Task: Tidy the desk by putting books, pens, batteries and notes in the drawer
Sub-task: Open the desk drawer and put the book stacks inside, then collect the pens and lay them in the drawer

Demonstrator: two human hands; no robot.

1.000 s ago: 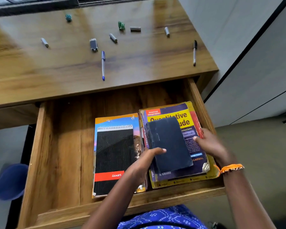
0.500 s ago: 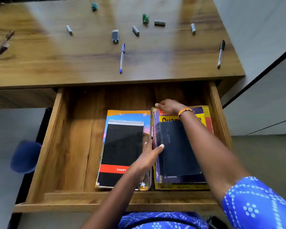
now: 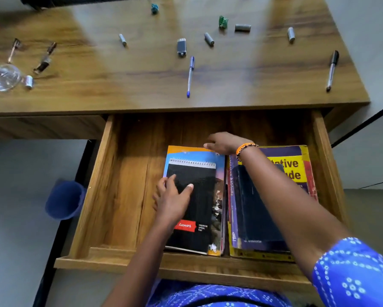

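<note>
Left hand lies flat, fingers straight, pinning the black spiral-bound notepad in the open wooden drawer. Right hand hooks loosely curled fingers over the far edge of the orange-and-blue book beneath — squaring the pile, I'd judge.

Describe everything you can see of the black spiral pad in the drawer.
The black spiral pad lies flat, face up, on a larger orange and blue book in the open wooden drawer. Its cover looks dark and textured, with a white wire spiral along the far edge and a red label near the bottom beside small white print. The left hand rests on its left side, fingers fairly straight. The right hand is at the book's far edge, beyond the spiral.
</note>
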